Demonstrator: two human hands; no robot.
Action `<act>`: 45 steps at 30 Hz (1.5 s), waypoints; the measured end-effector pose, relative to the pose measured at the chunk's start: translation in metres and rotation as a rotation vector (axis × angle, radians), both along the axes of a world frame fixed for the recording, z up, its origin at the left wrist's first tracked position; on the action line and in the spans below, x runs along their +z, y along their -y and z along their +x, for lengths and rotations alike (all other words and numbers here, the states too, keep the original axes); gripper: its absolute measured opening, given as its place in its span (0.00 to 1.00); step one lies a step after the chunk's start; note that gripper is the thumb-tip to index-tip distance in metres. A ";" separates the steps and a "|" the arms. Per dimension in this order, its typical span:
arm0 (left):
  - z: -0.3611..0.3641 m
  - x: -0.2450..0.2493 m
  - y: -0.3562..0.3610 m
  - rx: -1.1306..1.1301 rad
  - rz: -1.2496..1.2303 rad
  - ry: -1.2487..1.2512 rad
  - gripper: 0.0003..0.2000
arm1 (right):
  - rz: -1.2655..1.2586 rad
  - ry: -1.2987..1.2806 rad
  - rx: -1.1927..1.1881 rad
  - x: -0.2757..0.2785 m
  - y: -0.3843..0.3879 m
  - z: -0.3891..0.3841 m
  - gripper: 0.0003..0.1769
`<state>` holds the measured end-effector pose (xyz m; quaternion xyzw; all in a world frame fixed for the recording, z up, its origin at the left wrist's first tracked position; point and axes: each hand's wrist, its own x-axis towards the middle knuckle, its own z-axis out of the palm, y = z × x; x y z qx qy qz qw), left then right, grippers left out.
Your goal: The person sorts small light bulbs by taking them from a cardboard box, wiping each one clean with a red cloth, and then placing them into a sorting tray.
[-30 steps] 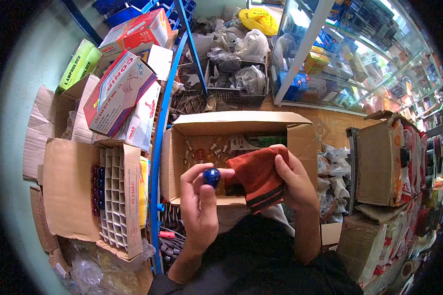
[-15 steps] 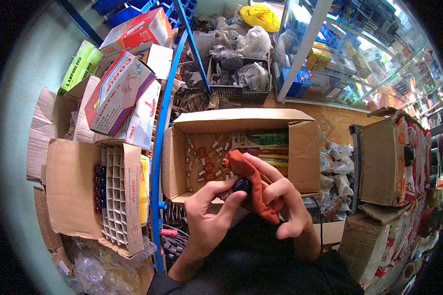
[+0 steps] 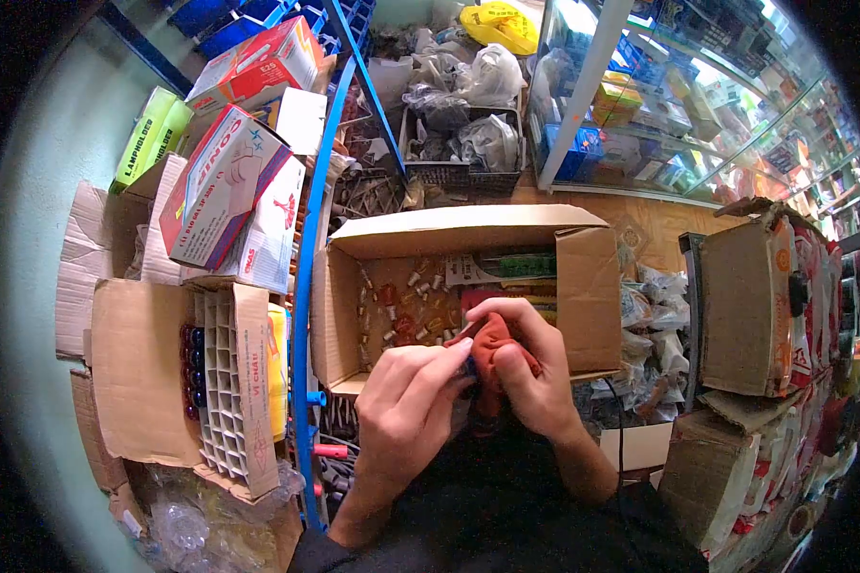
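Cramped shop floor, cartons stacked all round, a glass cabinet to the right and an open cardboard box of small bulbs in the middle. Over its near edge the right hand is clenched round a bunched orange cloth. The left hand pinches the cloth's side, and whatever is wrapped inside is hidden.

The open box sits in the middle, with small bulbs lying loose inside it. Just in front of its near edge the left hand and the right hand meet, both gripping a cloth bunched between them. Left of the box, beyond an upright rail, lies a flat carton with a divider grid in it. Stacked cartons stand behind that. A basket of bags is behind the box, with a glass cabinet to the basket's right. Packets lie between the box and the cartons at the right.
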<state>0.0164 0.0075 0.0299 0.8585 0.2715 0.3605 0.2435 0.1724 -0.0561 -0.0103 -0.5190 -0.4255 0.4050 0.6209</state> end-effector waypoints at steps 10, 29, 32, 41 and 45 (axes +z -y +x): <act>-0.015 0.009 0.002 0.028 -0.470 0.069 0.12 | 0.483 0.329 0.130 0.010 -0.010 0.009 0.39; -0.011 0.010 -0.014 -0.057 -0.238 0.068 0.16 | 0.029 0.110 0.104 0.019 0.004 0.006 0.22; -0.010 0.003 -0.008 -0.021 -0.445 0.179 0.15 | 0.131 0.251 0.083 0.018 0.003 0.009 0.26; 0.004 -0.010 -0.001 -0.094 -0.716 0.391 0.19 | 0.124 0.256 -0.106 0.030 0.001 0.004 0.24; 0.007 -0.023 0.002 -0.046 -0.986 0.615 0.18 | 0.150 0.234 -0.182 0.024 0.004 -0.002 0.23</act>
